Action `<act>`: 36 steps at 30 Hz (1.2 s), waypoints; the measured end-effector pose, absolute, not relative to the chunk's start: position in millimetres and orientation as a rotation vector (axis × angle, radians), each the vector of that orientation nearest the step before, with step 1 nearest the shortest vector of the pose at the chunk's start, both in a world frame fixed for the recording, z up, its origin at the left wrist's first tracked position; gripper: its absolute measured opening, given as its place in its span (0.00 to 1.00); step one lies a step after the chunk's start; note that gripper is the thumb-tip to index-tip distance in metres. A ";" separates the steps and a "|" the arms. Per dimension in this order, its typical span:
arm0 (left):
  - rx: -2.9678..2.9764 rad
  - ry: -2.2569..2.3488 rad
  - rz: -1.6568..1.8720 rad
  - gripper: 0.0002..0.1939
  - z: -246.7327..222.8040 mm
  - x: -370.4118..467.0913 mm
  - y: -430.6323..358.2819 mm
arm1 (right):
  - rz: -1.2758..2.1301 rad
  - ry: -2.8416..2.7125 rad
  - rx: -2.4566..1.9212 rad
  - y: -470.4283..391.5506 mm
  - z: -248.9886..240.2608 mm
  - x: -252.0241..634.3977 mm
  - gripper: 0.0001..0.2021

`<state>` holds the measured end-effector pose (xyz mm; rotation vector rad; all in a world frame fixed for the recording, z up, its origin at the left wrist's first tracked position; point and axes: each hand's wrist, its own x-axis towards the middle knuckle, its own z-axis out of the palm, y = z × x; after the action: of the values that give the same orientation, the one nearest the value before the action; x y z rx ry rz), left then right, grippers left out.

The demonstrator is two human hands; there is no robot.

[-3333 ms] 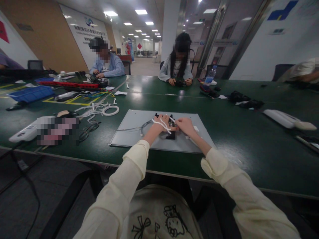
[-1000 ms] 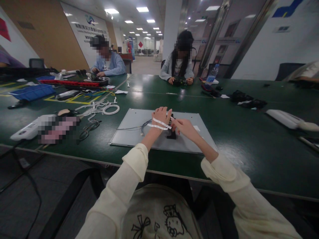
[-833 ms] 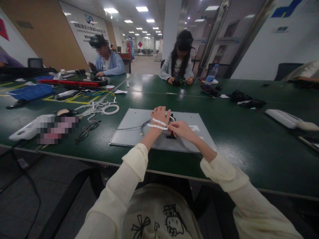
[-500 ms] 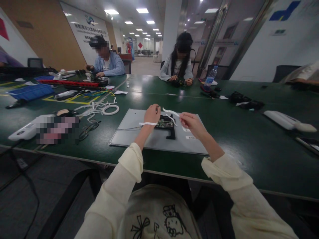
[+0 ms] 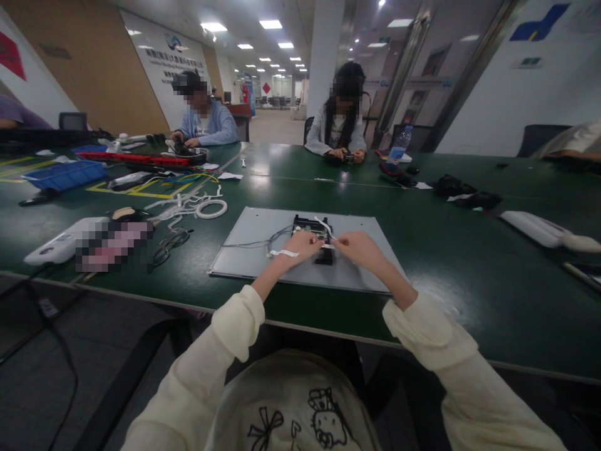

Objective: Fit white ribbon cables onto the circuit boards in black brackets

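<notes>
The right hand (image 5: pixel 359 248) is pinching a narrow white flexible strip (image 5: pixel 323 223) between its fingertips, the strip's loose end pointing up over a black rectangular frame (image 5: pixel 324 257) that is holding a green circuit board (image 5: pixel 304 228). The left hand (image 5: pixel 303 246) is bending low over the near side of that frame, its fingers curling close to the right fingertips; whether they are gripping anything is too small to tell. A second white strip (image 5: pixel 287 253) is lying across the left wrist. The frame is resting on a flat grey metal panel (image 5: pixel 253 225), thin grey cables (image 5: pixel 277 235) running from it toward the panel's left edge. The panel is lying on a dark green worktop (image 5: pixel 451 269). Left of it, a white ring-shaped roll (image 5: pixel 212 217) is resting beside tangled white strips (image 5: pixel 181 207), and thin-framed eyeglasses (image 5: pixel 163 254) are lying nearer the worktop's front edge.
</notes>
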<state>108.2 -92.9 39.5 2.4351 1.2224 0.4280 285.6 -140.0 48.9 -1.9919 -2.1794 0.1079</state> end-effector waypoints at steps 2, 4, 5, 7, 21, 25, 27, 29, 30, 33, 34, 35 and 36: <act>2.505 1.302 0.397 0.19 36.1 110.2 -97.6 | 0.026 -2.186 -2.077 -142.5 48.4 283.0 0.21; 2.570 1.371 0.359 0.19 35.2 111.5 -103.6 | -0.028 -2.178 -2.148 -145.0 48.7 282.0 0.21; 2.600 1.392 0.336 0.19 35.6 111.9 -106.7 | -0.042 -2.180 -2.178 -146.1 48.8 282.0 0.21; 2.647 1.410 0.286 0.19 37.6 112.3 -112.1 | -0.047 -2.196 -2.224 -147.9 48.7 282.1 0.21; 2.737 1.387 0.162 0.17 36.5 116.0 -110.1 | -0.258 -2.186 -2.386 -157.2 48.7 268.1 0.25; 2.730 1.382 0.142 0.17 39.7 111.1 -107.0 | -0.227 -2.160 -2.421 -155.8 48.0 272.7 0.23; 2.723 1.384 0.126 0.18 42.2 107.2 -106.2 | -0.252 -2.167 -2.415 -155.2 46.7 275.2 0.20; 2.725 1.383 0.114 0.19 44.2 103.4 -105.9 | -0.300 -2.168 -2.400 -155.1 45.9 277.1 0.18; 2.730 1.379 0.109 0.19 44.8 101.9 -105.9 | -0.328 -2.166 -2.374 -155.4 45.8 277.8 0.16; 2.751 1.372 0.105 0.18 44.1 99.3 -106.0 | -0.405 -2.197 -2.113 -158.1 47.4 276.8 0.15; 2.758 1.374 0.108 0.17 43.4 99.0 -106.0 | -0.423 -2.240 -1.952 -159.6 48.1 275.3 0.16; 2.761 1.381 0.109 0.17 42.5 98.9 -106.0 | -0.440 -2.298 -1.756 -161.3 48.7 273.1 0.16; 2.762 1.385 0.113 0.16 41.9 98.8 -105.9 | -0.461 -2.358 -1.541 -163.1 49.1 270.2 0.18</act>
<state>98.8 -105.9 41.9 2.7625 1.3849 0.1127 270.2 -163.1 49.1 -1.5415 -2.3584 -0.4606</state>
